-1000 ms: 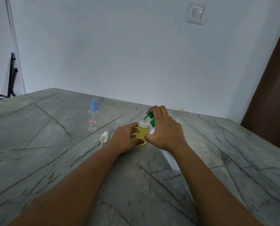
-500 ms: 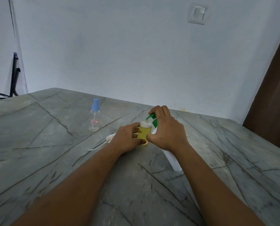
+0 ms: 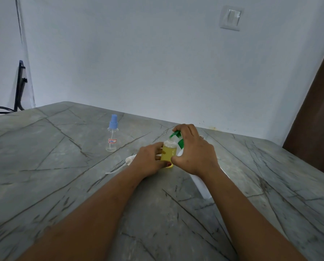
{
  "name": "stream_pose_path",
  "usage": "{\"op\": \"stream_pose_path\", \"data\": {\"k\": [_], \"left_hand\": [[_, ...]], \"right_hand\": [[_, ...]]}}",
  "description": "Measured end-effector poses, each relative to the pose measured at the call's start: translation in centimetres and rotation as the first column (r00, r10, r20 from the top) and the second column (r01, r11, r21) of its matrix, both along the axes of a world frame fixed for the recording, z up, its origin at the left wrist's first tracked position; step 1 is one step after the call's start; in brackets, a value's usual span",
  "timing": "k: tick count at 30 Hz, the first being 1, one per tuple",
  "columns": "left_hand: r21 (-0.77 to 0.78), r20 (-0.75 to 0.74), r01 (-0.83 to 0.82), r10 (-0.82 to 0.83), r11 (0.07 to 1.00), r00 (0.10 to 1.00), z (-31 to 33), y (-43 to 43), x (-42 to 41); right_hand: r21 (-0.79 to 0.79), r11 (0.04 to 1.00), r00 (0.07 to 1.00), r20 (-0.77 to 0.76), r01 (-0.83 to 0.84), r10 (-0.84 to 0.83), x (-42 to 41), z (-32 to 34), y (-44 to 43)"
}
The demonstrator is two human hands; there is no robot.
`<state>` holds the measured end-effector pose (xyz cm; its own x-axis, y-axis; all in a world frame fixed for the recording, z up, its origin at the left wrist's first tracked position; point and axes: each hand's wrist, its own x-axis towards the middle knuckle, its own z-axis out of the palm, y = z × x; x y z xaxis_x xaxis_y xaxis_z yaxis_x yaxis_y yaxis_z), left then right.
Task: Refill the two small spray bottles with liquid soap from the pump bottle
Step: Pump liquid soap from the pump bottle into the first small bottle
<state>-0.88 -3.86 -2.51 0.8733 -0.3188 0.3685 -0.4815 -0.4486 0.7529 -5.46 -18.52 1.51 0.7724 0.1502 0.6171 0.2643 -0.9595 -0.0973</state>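
Note:
An uncapped small spray bottle (image 3: 169,152), nearly full of yellow soap, stands on the grey marble table (image 3: 63,176). My left hand (image 3: 148,162) grips it from the left. My right hand (image 3: 195,153) rests on top of the green pump head (image 3: 178,137) of the white pump bottle (image 3: 200,185), whose spout sits over the small bottle's neck. The bottle's white spray top (image 3: 129,160) lies on the table behind my left hand, its tube trailing left. A second small clear spray bottle (image 3: 112,136) with a blue cap stands further left, apparently empty.
The table's far edge meets a white wall. A black chair frame (image 3: 19,87) stands beyond the left corner. A brown door (image 3: 319,102) is at the right.
The view has shifted slightly. The white spray top looks turned since a second ago, its tube now pointing left. Both hands have kept their hold on the bottles.

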Motion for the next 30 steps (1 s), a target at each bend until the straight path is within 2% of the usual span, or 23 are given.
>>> {"op": "stream_pose_path", "data": {"k": [6,17,25,30], "left_hand": [[0.038,0.017,-0.016,0.016,0.999,1.000,0.24,-0.03,-0.27],[-0.002,-0.009,0.004,-0.004,1.000,1.000,0.41,0.01,-0.48],[0.006,0.053,0.001,-0.001,1.000,0.999,-0.10,0.00,0.00],[-0.006,0.035,0.008,-0.008,1.000,0.999,-0.02,-0.03,-0.02]], "right_hand": [[0.005,1.000,1.000,0.021,0.014,-0.014,0.16,0.01,-0.07],[0.013,1.000,1.000,0.006,-0.009,0.009,0.06,-0.09,-0.01],[0.030,1.000,1.000,0.025,-0.004,0.003,-0.02,-0.01,0.00],[0.049,0.998,0.999,0.028,-0.027,0.026,0.15,-0.34,-0.21]]}}
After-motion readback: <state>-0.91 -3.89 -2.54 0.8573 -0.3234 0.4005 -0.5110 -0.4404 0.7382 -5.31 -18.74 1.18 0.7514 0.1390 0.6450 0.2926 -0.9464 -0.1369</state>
